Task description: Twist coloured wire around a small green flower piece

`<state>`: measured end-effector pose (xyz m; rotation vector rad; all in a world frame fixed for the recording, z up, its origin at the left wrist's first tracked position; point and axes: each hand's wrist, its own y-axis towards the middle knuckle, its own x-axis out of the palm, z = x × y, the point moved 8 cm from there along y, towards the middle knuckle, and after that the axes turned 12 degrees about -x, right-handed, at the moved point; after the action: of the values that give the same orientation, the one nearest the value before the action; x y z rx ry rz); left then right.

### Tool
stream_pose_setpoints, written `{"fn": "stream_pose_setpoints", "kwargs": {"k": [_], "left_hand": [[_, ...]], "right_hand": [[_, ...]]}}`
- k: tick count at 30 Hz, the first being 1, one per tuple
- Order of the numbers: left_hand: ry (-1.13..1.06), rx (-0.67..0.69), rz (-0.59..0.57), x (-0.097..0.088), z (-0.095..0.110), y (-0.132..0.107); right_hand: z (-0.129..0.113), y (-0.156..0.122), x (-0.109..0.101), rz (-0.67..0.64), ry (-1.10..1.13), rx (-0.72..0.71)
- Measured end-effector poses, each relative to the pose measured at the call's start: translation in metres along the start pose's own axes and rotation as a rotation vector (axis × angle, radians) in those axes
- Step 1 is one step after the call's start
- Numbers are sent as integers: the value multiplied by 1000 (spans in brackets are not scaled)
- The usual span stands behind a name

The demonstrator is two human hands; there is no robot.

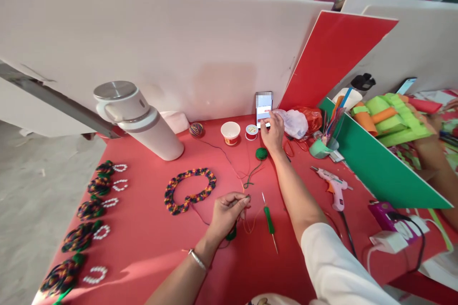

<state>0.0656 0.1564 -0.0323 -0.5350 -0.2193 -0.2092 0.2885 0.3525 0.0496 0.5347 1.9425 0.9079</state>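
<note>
My left hand (226,213) is closed in a pinch over the middle of the red table (143,243), with thin yarn (250,228) trailing from its fingertips. Part of a dark green piece (232,233) shows under that hand; what it is I cannot make out. My right hand (274,132) reaches to the upright phone (264,100), its fingers spread and touching or nearly touching the lit screen. A crocheted multicoloured loop (171,193) lies left of my left hand. To the right is a crochet hook with a green handle (269,221). A small green yarn ball (261,153) rests below the phone.
A white flask (150,128), a multicoloured yarn ball (196,129), a paper cup (231,132) and a thread spool (251,132) stand toward the back. Several crocheted bundles (79,236) with bead rings line the left edge. A glue gun (334,186) and chargers (390,240) lie right, beside a green divider (386,171).
</note>
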Motion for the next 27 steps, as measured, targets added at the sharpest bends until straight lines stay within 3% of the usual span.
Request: {"fn": "stream_pose_setpoints", "kwargs": {"k": [10, 27], "left_hand": [[38, -15, -1, 2, 7, -7], [73, -27, -11, 3, 6, -6]], "right_hand": [[-10, -5, 6, -155, -53, 31], [-21, -4, 21, -265, -79, -72]]}}
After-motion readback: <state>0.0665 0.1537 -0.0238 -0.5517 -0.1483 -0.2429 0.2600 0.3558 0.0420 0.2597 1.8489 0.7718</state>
